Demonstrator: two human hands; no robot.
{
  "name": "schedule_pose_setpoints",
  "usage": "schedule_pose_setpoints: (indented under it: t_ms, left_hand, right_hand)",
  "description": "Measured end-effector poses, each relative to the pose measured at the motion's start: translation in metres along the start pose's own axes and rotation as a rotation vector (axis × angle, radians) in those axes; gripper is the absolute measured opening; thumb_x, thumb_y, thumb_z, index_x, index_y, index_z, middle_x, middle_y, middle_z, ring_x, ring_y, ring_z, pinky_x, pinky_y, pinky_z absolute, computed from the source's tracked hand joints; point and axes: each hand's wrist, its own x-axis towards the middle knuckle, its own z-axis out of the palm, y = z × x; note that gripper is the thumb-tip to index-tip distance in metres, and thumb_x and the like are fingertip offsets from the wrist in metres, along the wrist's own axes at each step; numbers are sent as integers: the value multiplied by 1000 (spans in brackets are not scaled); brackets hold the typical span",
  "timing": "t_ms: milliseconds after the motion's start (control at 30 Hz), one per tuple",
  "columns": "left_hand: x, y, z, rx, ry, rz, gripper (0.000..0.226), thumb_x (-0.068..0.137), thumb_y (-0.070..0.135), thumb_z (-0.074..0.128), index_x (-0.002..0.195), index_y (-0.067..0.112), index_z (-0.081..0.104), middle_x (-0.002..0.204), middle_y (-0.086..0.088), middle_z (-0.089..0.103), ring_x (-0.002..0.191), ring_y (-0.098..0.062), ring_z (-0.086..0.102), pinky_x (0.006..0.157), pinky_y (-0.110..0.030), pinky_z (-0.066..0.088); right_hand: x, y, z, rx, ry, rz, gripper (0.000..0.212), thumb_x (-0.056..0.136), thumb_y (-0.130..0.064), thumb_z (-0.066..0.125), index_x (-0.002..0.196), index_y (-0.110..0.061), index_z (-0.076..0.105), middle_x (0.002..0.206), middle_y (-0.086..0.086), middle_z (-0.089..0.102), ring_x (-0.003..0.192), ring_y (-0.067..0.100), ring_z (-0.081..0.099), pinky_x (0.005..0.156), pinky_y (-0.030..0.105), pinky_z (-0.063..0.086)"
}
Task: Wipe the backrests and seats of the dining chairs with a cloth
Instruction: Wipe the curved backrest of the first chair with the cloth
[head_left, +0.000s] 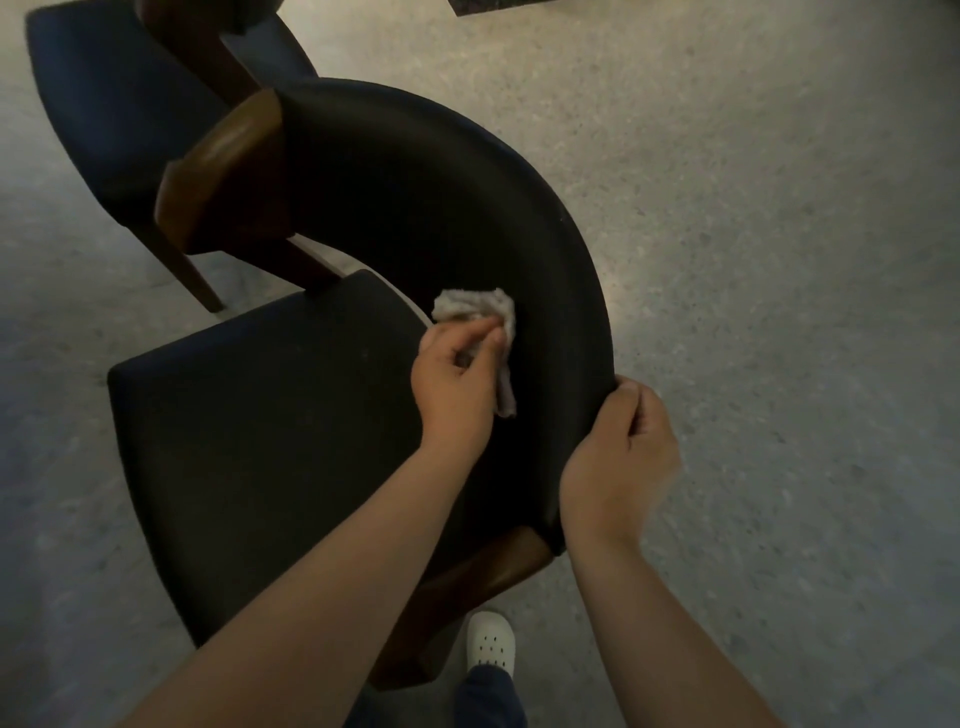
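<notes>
Against the backrest (415, 182), left grip (457, 384) pinches cloth (478, 306), tail pointing toward the person; right grip (623, 452) clasps its rim.

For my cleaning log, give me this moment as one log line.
step: backrest wipe, near chair | left hand: holds cloth against backrest inner face | right hand: grips backrest top edge

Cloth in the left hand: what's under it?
The cloth is bunched against the inner face of the near chair's black backrest, low down near the seat. The left hand grips it. The patch of backrest beneath is covered.
</notes>
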Motion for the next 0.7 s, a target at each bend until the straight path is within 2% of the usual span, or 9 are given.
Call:
schedule_pose_setpoints:
  t_ms: [133,233,333,433,533,600,700]
  left_hand:
    - [8,-15,3,60,76,-56,24,88,18,67,89,42,62,110,16,53,99,4,54,85,-17,47]
    - [20,-35,-2,114,143,-197,25,88,17,66,84,41,59,112,11,54,95,-2,57,70,-14,44]
    - [21,-58,-14,138,156,-362,21,89,16,65,86,36,61,117,4,58,94,-8,61,66,-16,46]
    - [20,-61,-20,99,160,-274,14,90,23,65,95,36,64,119,6,56,100,-5,59,72,-14,47]
    - [21,-50,-16,52,81,-110,17,91,37,63,100,50,57,122,14,48,99,16,50,66,-1,44]
    - [21,-50,-11,53,3,-98,24,93,33,61,101,54,52,127,15,42,98,24,45,65,9,34]
    - [21,-63,-7,95,9,-127,31,94,22,59,103,51,52,130,12,43,95,24,47,64,5,39]
  right_hand:
    - [0,0,0,19,-14,15,31,100,-25,41,86,-20,68,65,-12,58,58,2,53,52,23,43]
    - [0,0,-1,21,-28,13,32,100,-26,41,85,-17,68,57,-14,52,51,0,48,46,14,35]
    - [1,1,-1,17,-29,8,33,100,-26,40,86,-16,68,58,-13,51,52,0,48,45,12,34]
    - [1,2,-1,25,-28,9,33,100,-25,40,85,-17,68,57,-15,52,51,0,47,45,12,33]
    - [1,2,-1,37,-35,1,33,100,-24,40,85,-15,67,55,-17,50,50,0,46,44,12,33]
    - [1,2,-1,39,-36,1,33,100,-24,40,85,-15,68,55,-17,49,50,0,45,45,13,33]
    - [1,1,-1,40,-35,-6,32,100,-23,40,84,-15,67,55,-19,51,49,-1,46,43,11,33]
